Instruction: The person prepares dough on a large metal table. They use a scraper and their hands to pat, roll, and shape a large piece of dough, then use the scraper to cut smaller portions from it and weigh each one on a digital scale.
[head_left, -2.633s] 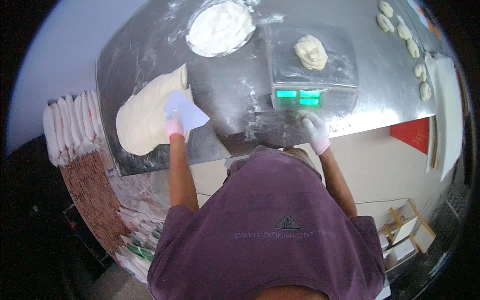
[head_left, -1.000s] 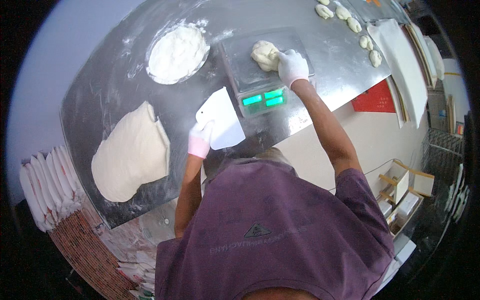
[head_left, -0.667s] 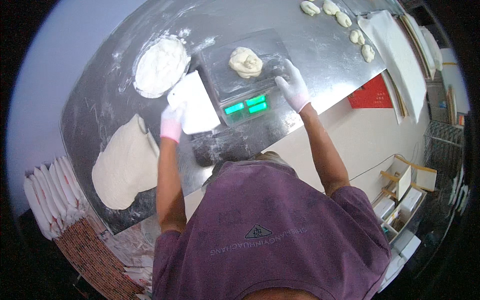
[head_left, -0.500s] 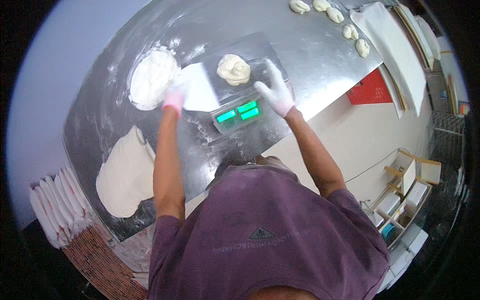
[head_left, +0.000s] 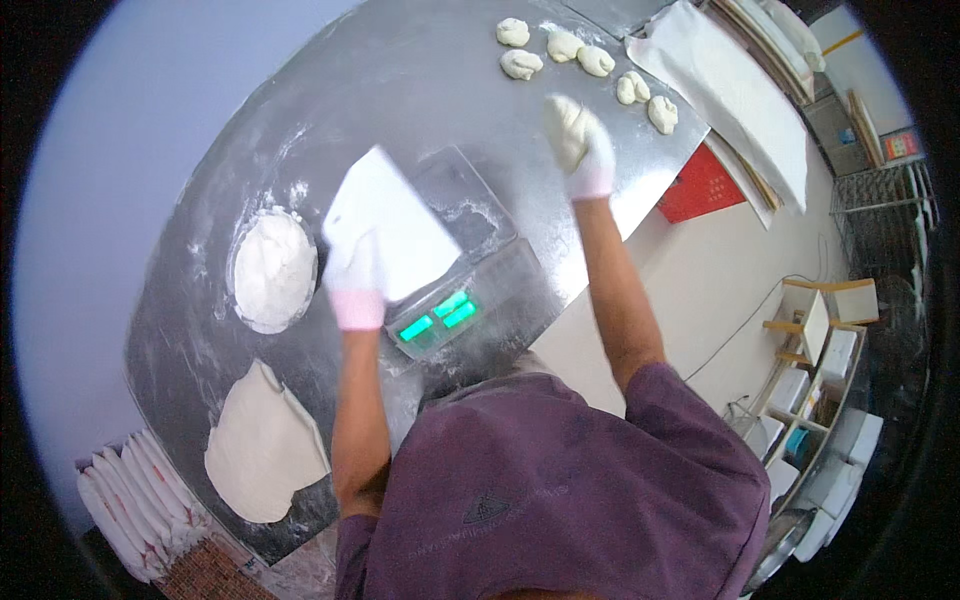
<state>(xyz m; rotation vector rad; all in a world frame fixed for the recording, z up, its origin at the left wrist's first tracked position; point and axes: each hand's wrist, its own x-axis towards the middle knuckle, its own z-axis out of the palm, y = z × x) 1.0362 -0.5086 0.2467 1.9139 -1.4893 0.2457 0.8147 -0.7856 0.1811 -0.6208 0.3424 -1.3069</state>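
Note:
In a white glove with a pink cuff, my left hand [head_left: 355,275] grips a white flat dough scraper [head_left: 396,220], its blade over part of the digital scale [head_left: 490,290]. My right hand [head_left: 598,160], gloved alike, is closed on a lump of dough [head_left: 566,128] over the table, to the right of the scale's platform. Beyond it, several small dough pieces [head_left: 563,46] lie spaced out at the table's far right. A mound of flour [head_left: 275,270] sits left of my left hand. Nearer, a large slab of dough [head_left: 262,450] rests on the metal table [head_left: 400,90].
A white cloth [head_left: 735,95] on stacked boards lies off the table's right edge, above a red crate [head_left: 703,188]. White sacks [head_left: 135,505] are piled at lower left. A wooden stool [head_left: 805,325] and a shelf of containers [head_left: 800,400] stand at right.
The dough lump on the scale is now in my right hand, carried right and away from me. My left hand has brought the scraper over the scale. The view has shifted.

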